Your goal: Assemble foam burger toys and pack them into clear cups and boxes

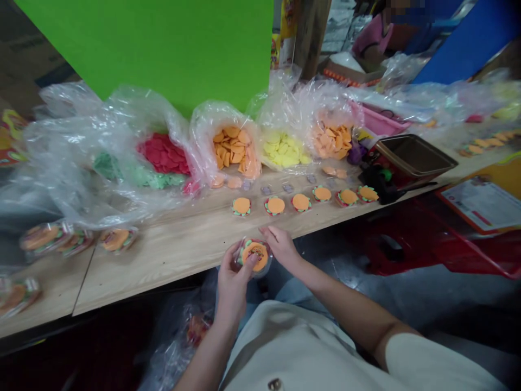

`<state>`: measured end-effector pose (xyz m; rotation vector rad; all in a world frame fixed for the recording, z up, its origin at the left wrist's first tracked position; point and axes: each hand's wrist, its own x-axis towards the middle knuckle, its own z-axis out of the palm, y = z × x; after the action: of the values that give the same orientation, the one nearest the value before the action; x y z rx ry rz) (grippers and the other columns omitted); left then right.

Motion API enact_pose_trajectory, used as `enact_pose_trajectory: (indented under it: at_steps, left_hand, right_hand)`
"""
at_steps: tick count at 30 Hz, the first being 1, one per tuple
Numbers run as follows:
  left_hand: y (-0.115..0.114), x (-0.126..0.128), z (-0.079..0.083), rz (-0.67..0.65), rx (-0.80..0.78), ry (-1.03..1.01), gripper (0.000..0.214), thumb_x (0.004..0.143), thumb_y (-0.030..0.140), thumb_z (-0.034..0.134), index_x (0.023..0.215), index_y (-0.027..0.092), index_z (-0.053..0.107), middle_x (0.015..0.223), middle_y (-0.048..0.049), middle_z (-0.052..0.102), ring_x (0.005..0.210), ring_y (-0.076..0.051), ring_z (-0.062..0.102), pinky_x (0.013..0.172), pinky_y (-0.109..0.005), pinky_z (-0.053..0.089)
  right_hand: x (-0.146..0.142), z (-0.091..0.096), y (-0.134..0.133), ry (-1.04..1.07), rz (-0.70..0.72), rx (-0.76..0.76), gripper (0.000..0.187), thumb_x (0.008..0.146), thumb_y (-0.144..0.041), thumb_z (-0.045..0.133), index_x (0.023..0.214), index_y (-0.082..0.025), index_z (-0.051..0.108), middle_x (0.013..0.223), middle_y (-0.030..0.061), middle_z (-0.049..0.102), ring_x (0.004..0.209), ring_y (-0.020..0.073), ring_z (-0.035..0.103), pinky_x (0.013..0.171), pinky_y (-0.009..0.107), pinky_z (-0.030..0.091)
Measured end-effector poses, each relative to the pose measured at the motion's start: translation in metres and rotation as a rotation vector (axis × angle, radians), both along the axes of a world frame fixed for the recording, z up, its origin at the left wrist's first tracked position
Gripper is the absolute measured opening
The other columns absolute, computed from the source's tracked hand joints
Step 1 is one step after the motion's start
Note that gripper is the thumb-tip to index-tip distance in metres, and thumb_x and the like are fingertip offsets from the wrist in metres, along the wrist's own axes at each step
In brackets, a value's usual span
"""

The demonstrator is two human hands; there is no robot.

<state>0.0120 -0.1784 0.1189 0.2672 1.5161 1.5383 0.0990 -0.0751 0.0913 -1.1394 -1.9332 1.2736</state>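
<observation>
My left hand (234,282) is closed round a toy burger (257,251) in a clear plastic case, with its thumb lying on the orange bun top. A small dark print shows on that bun. Close by the case's right edge is my right hand (284,251), its fingers stretched out past the upper corner; whether it touches the case I cannot tell. Beyond my hands runs a row of several toy burgers (275,205) with orange tops and green and red edges. Small clear pieces (288,188) and loose peach discs (234,182) lie behind that row.
Plastic bags along the back hold red pieces (165,153), green pieces (157,178), orange pieces (232,146), yellow pieces (285,148) and peach pieces (332,140). Cased burgers (118,239) sit at the left. A dark metal tray (419,155) and red plastic stool (459,244) are at right.
</observation>
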Motion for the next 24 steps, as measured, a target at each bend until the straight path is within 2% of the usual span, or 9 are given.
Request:
enact_pose_trajectory:
  at_steps: [4, 6, 8, 11, 15, 18, 20, 22, 24]
  left_hand:
    - [0.018, 0.009, -0.005, 0.203, 0.101, 0.184, 0.057, 0.069, 0.036, 0.067, 0.119, 0.022, 0.044, 0.121, -0.0093, 0.052, 0.104, -0.022, 0.056, 0.083, -0.032, 0.048]
    - [0.024, 0.017, -0.008, 0.293, 0.139, 0.307, 0.056, 0.070, 0.035, 0.067, 0.118, 0.022, 0.043, 0.125, -0.0090, 0.049, 0.113, -0.021, 0.050, 0.093, -0.032, 0.042]
    - [0.027, 0.022, -0.008, 0.331, 0.164, 0.326, 0.057, 0.070, 0.034, 0.067, 0.119, 0.023, 0.040, 0.129, -0.0085, 0.045, 0.118, -0.021, 0.045, 0.098, -0.033, 0.038]
    - [0.024, 0.022, -0.002, 0.293, 0.202, 0.236, 0.054, 0.073, 0.034, 0.065, 0.119, 0.026, 0.040, 0.130, -0.0068, 0.045, 0.119, -0.021, 0.044, 0.098, -0.033, 0.037]
    - [0.013, 0.012, 0.005, 0.166, 0.186, 0.149, 0.038, 0.080, 0.038, 0.055, 0.115, 0.025, 0.051, 0.128, -0.0049, 0.050, 0.118, -0.020, 0.045, 0.094, -0.031, 0.039]
    - [0.006, 0.007, 0.005, 0.156, 0.148, 0.137, 0.039, 0.079, 0.037, 0.056, 0.116, 0.024, 0.053, 0.128, -0.0050, 0.050, 0.109, -0.019, 0.051, 0.082, -0.027, 0.044]
    - [0.003, 0.002, 0.004, 0.163, 0.177, 0.117, 0.035, 0.079, 0.036, 0.057, 0.112, 0.026, 0.053, 0.121, -0.0033, 0.054, 0.098, -0.016, 0.055, 0.077, -0.025, 0.045]
    - [0.002, -0.008, 0.003, 0.103, 0.227, 0.041, 0.025, 0.079, 0.038, 0.056, 0.101, 0.025, 0.053, 0.108, -0.0012, 0.058, 0.091, -0.014, 0.056, 0.075, -0.025, 0.046]
    - [0.001, -0.023, 0.005, -0.048, 0.235, -0.055, 0.026, 0.076, 0.039, 0.059, 0.097, 0.025, 0.051, 0.103, -0.0004, 0.058, 0.089, -0.015, 0.057, 0.074, -0.027, 0.047]
  right_hand:
    - [-0.022, -0.004, -0.019, 0.207, -0.257, -0.186, 0.036, 0.090, -0.043, 0.025, 0.080, -0.019, 0.050, 0.078, 0.0050, 0.057, 0.072, 0.0150, 0.050, 0.066, 0.025, 0.041]
    - [-0.031, -0.008, -0.027, 0.261, -0.327, -0.266, 0.037, 0.090, -0.043, 0.021, 0.085, -0.019, 0.049, 0.084, 0.0075, 0.058, 0.077, 0.0160, 0.051, 0.070, 0.027, 0.043]
    - [-0.035, -0.010, -0.028, 0.290, -0.354, -0.290, 0.037, 0.090, -0.045, 0.022, 0.083, -0.019, 0.048, 0.082, 0.0072, 0.058, 0.076, 0.0163, 0.050, 0.071, 0.028, 0.043]
    - [-0.033, -0.008, -0.019, 0.328, -0.331, -0.269, 0.038, 0.089, -0.048, 0.024, 0.079, -0.019, 0.046, 0.077, 0.0057, 0.055, 0.073, 0.0160, 0.049, 0.068, 0.027, 0.044]
    - [-0.025, -0.002, -0.008, 0.323, -0.329, -0.167, 0.037, 0.088, -0.048, 0.027, 0.075, -0.020, 0.045, 0.071, 0.0039, 0.051, 0.068, 0.0151, 0.047, 0.063, 0.026, 0.042]
    - [-0.018, 0.002, -0.003, 0.244, -0.285, -0.013, 0.038, 0.090, -0.047, 0.026, 0.069, -0.020, 0.043, 0.064, 0.0013, 0.047, 0.061, 0.0138, 0.043, 0.059, 0.025, 0.038]
    - [-0.014, 0.006, 0.002, 0.158, -0.221, 0.085, 0.039, 0.090, -0.045, 0.025, 0.066, -0.020, 0.042, 0.060, 0.0005, 0.045, 0.059, 0.0134, 0.041, 0.058, 0.026, 0.035]
    - [-0.011, 0.011, 0.009, 0.086, -0.099, 0.151, 0.039, 0.090, -0.043, 0.026, 0.065, -0.020, 0.042, 0.059, 0.0001, 0.044, 0.058, 0.0130, 0.041, 0.058, 0.026, 0.034]
    - [-0.008, 0.018, 0.015, 0.028, 0.105, 0.203, 0.037, 0.090, -0.042, 0.029, 0.063, -0.019, 0.042, 0.058, -0.0006, 0.044, 0.057, 0.0121, 0.041, 0.058, 0.025, 0.033]
